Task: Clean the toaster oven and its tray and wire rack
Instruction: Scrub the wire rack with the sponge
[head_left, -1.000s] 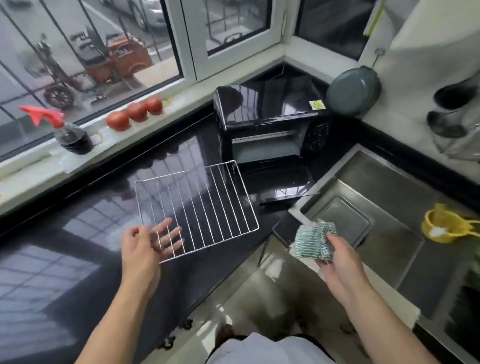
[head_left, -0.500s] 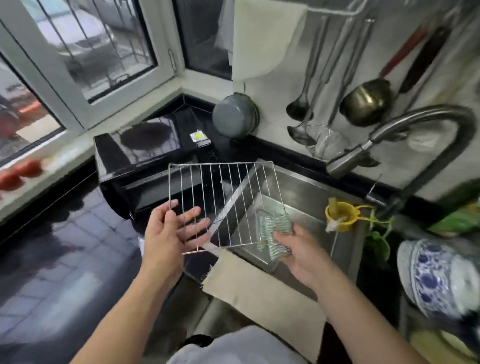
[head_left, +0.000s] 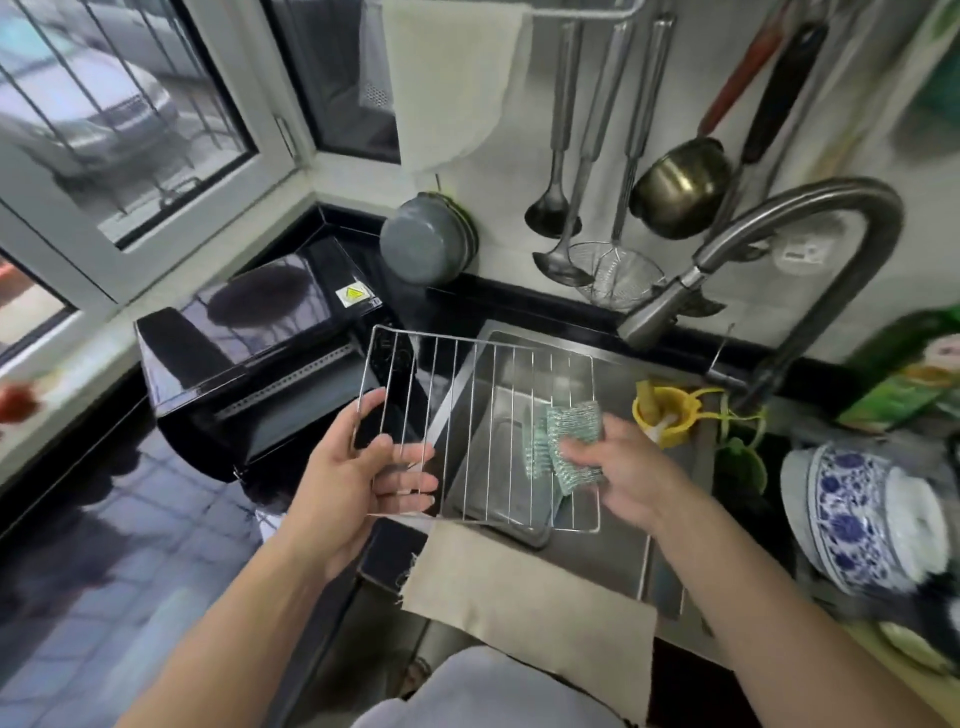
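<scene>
Left hand (head_left: 358, 467) grips wire rack (head_left: 488, 415) (over sink (head_left: 623, 551)); right hand (head_left: 631, 467) presses sponge (head_left: 571, 441) onto it.

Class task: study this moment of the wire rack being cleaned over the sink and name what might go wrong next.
1. The left hand holds the wire rack by one edge only; scrubbing pressure from the sponge may tip or drop it onto the tray.
2. The cloth draped over the sink edge could slide in.

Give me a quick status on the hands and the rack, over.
Left hand grips wire rack over the sink. Right hand holds scrub pad against the rack. Tray lies in sink below. Nothing blocking.
</scene>
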